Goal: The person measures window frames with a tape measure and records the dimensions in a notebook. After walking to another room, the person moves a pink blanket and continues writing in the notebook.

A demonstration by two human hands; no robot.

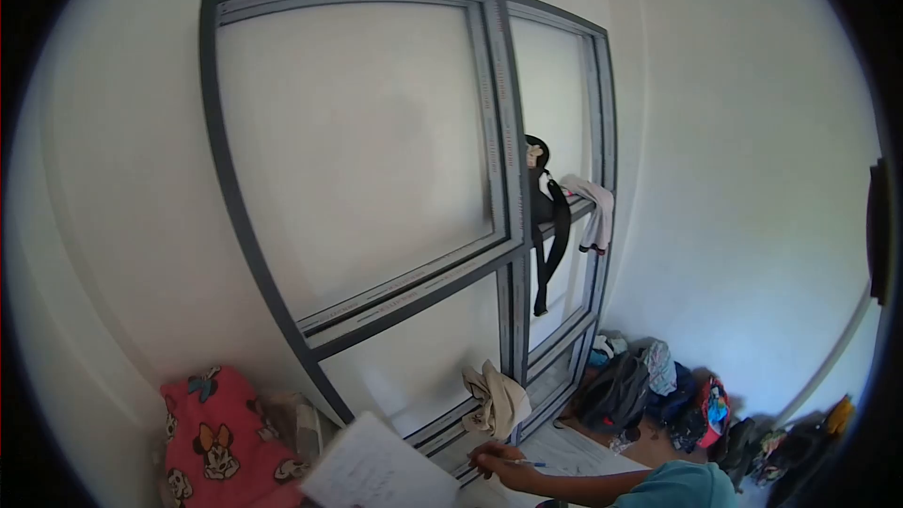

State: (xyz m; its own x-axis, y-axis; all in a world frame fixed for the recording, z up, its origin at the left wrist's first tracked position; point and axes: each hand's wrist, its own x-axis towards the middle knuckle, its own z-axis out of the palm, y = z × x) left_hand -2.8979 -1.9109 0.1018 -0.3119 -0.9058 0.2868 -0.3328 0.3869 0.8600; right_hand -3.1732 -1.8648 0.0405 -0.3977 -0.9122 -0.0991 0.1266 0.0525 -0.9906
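My right hand [500, 467] reaches in from the lower right, fingers closed around a slim blue-and-white pen [527, 463]. Left of it, a white sheet or notebook page [381, 466] with faint handwriting is tilted up at the bottom edge. A small gap separates the hand from the page. My left hand does not show. What holds up the page is out of sight. Just above my right hand, a beige cloth [494, 400] hangs over a lower bar of the grey frame.
A large grey window-like frame [414, 299] leans against the wall. A black strapped bag [543, 198] and a pale garment [594, 212] hang on it. A pink cartoon-print blanket [221, 437] lies lower left. A dark backpack [613, 393] and clothes [720, 409] pile at lower right.
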